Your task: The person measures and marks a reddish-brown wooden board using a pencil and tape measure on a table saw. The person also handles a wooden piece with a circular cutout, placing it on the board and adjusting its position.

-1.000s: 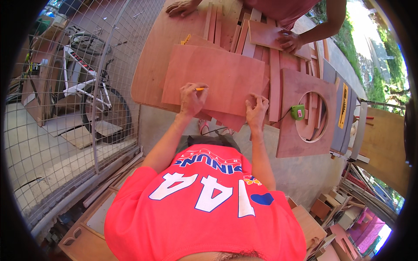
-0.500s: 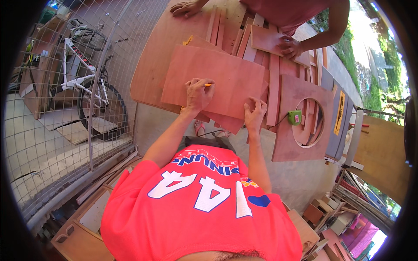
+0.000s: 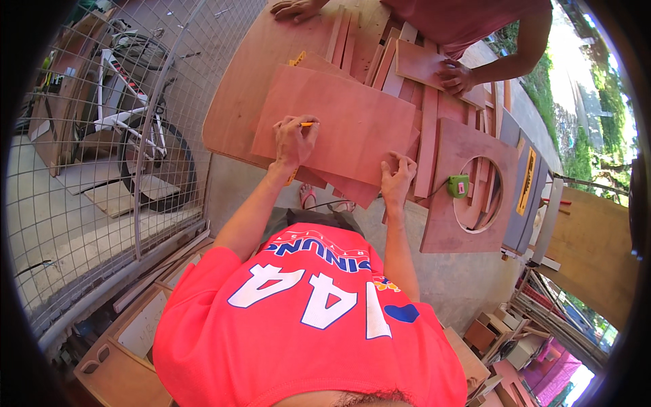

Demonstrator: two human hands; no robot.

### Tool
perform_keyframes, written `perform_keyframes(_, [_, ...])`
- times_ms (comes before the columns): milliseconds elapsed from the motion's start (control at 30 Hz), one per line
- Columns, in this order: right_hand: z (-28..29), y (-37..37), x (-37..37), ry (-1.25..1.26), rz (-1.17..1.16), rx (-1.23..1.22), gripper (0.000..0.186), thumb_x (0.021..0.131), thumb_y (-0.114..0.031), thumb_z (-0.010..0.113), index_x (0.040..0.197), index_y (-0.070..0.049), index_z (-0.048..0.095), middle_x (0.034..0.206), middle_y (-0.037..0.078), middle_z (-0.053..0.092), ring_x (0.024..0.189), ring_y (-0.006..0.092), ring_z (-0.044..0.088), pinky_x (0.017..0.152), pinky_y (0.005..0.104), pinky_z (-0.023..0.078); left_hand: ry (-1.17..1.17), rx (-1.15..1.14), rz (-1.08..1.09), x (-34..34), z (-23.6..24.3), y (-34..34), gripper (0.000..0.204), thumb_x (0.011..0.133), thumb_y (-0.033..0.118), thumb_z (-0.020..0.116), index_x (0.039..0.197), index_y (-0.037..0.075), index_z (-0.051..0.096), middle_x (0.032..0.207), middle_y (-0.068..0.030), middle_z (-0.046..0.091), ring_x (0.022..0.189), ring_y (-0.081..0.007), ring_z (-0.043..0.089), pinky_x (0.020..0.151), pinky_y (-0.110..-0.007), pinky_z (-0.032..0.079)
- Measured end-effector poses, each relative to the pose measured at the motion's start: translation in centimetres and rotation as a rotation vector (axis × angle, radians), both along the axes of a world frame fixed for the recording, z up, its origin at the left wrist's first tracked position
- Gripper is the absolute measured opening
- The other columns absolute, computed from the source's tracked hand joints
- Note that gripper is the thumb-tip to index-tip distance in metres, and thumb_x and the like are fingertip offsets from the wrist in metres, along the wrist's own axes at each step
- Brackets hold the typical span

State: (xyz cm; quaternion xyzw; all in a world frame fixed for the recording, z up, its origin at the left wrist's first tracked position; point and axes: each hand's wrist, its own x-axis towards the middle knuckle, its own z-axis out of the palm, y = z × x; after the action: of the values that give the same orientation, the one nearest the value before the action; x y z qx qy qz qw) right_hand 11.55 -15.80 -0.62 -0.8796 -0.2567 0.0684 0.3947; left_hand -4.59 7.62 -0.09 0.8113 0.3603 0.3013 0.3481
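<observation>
Daylight was bright and even; upper right glared white. Fisheye bent the edges; black vignette ringed the frame.

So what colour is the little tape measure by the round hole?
Bright green tape measure, seen in the head view.

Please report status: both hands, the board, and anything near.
Left hand grips orange pencil, tip on plywood sheet. Right hand flat on sheet's near edge, holding nothing. Green tape measure lies right; another person's hand on boards beyond.
</observation>
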Motion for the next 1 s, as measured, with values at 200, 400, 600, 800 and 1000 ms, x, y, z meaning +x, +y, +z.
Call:
perform_keyframes(200, [-0.1,0.0,0.0,-0.005,0.003,0.012,0.039,0.086,-0.006,0.08,0.122,-0.011,0.068,0.123,0.012,0.052,0.114,0.0299,0.05,0.08,0.0361,0.049,0.111,0.062,0.01,1.6,0.6,1.4,0.01,0.093,0.025,0.073,0.1,0.018,0.078,0.093,0.0023,0.076,0.097,-0.0191,0.067,0.098,-0.041,0.04])
perform_keyframes(400, [-0.4,-0.1,0.1,0.019,-0.012,0.021,0.038,0.085,-0.006,0.079,0.121,-0.01,0.068,0.122,0.013,0.052,0.115,0.0327,0.05,0.09,0.0407,0.048,0.123,0.088,-0.006,0.9,0.4,0.9,0.01,0.093,0.025,0.073,0.099,0.019,0.078,0.093,0.003,0.076,0.098,-0.0193,0.066,0.098,-0.04,0.041])
perform_keyframes(600, [-0.8,-0.1,0.3,0.006,-0.018,0.015,0.039,0.083,-0.005,0.081,0.12,-0.01,0.068,0.122,0.015,0.052,0.117,0.0362,0.05,0.102,0.0462,0.043,0.09,0.078,-0.025,-0.1,0.1,-0.3,0.009,0.092,0.023,0.073,0.099,0.019,0.078,0.093,0.0026,0.076,0.097,-0.0203,0.067,0.098,-0.041,0.042])
perform_keyframes(800, [-0.7,0.0,0.2,0.024,-0.027,0.026,0.038,0.083,-0.004,0.081,0.118,-0.011,0.069,0.122,0.015,0.052,0.117,0.0356,0.049,0.103,0.0461,0.042,0.045,0.069,-0.094,3.4,0.4,-1.2,0.009,0.092,0.023,0.072,0.099,0.019,0.078,0.091,0.0023,0.076,0.097,-0.0199,0.067,0.098,-0.041,0.041])
perform_keyframes(1000, [-0.5,0.0,0.1,0.023,-0.03,0.044,0.038,0.083,-0.003,0.08,0.119,-0.009,0.069,0.121,0.015,0.051,0.116,0.0347,0.049,0.103,0.0449,0.042,0.12,0.103,-0.109,5.4,0.4,-1.7,0.009,0.093,0.023,0.072,0.1,0.02,0.077,0.092,0.0024,0.076,0.098,-0.0193,0.066,0.098,-0.041,0.041])
